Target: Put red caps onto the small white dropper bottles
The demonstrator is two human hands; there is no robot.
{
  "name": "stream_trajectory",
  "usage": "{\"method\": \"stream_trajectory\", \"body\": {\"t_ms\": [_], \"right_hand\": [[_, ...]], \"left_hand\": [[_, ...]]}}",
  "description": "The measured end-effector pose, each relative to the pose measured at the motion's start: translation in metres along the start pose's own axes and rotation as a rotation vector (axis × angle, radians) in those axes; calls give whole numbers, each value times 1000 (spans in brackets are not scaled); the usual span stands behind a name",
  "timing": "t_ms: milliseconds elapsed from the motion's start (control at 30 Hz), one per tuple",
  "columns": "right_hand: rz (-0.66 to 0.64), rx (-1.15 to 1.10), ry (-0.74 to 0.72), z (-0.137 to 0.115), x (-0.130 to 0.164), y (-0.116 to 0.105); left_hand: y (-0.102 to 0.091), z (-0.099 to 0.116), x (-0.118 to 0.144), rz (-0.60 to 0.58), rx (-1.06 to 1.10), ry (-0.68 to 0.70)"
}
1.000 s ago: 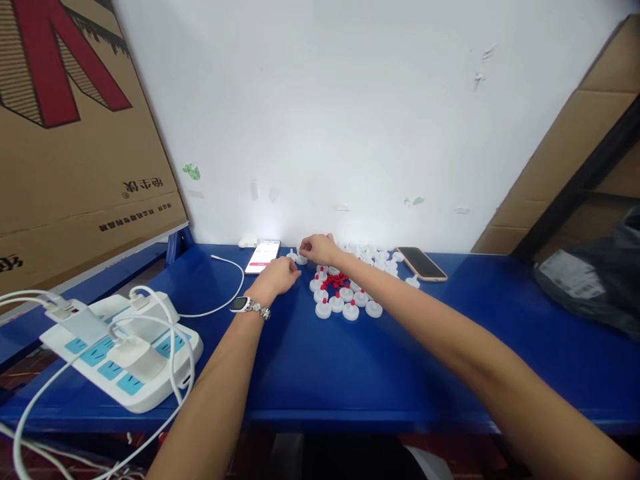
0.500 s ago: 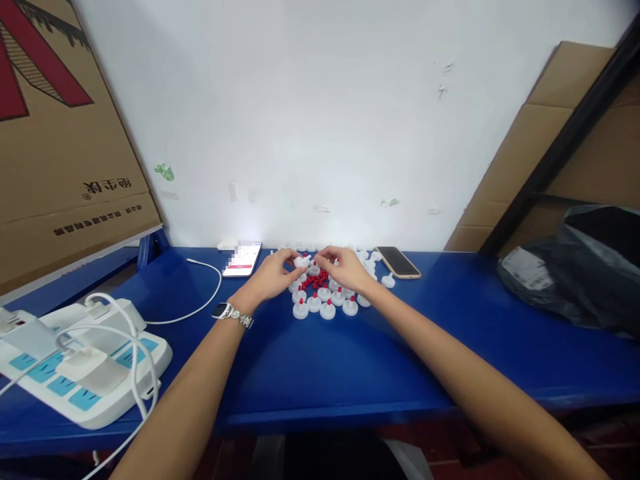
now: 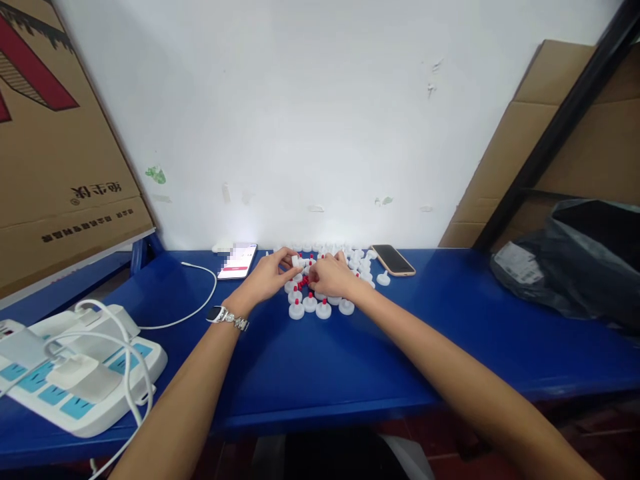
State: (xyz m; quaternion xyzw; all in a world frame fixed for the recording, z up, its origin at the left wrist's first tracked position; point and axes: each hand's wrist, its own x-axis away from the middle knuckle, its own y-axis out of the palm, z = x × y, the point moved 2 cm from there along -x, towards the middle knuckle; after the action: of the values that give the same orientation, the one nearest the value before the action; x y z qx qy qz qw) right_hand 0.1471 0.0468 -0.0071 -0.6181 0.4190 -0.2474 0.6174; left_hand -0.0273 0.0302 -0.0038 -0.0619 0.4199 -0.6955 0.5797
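Stretching across the middle of the frame under a white wall (image 3: 320,120): one blue table (image 3: 350,373). Meeting at centre frame over a cluster of small white caps (image 3: 320,293), many too bunched to count. Standing clear along the near edge of the cluster: four caps with red tips (image 3: 310,303). Lying between the hands: a little heap of red beads (image 3: 304,283), too small to count. Left hand (image 3: 270,277), curled, pinching one white cap (image 3: 295,261) at the fingertips. Right hand (image 3: 333,277), curled down onto the cluster, grip not showing. Lying behind: two phones, one lit (image 3: 238,261) left of centre, one dark (image 3: 393,259) right. Sitting at lower left: one power strip (image 3: 75,373). Slumping at far right: one black bag (image 3: 575,267).
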Motion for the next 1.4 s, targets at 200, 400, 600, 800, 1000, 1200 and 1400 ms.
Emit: {"method": "stream_trajectory", "body": {"t_ms": [200, 400, 600, 800, 1000, 1200, 1400], "right_hand": [[168, -506, 140, 14, 1, -3], [296, -1406, 218, 24, 8, -2], [293, -1504, 180, 19, 12, -2], [295, -1519, 189, 19, 12, -3], [276, -1611, 159, 15, 12, -3], [292, -1342, 88, 11, 16, -6], [418, -851, -72, 4, 19, -14]], "left_hand": [[1, 3, 0, 21, -21, 3], [2, 7, 0, 28, 8, 14], [3, 14, 1, 10, 28, 29], [3, 15, 1, 7, 31, 45], [6, 21, 2, -15, 81, 73], [6, 27, 2, 50, 87, 92], [7, 25, 0, 79, 143, 109]]}}
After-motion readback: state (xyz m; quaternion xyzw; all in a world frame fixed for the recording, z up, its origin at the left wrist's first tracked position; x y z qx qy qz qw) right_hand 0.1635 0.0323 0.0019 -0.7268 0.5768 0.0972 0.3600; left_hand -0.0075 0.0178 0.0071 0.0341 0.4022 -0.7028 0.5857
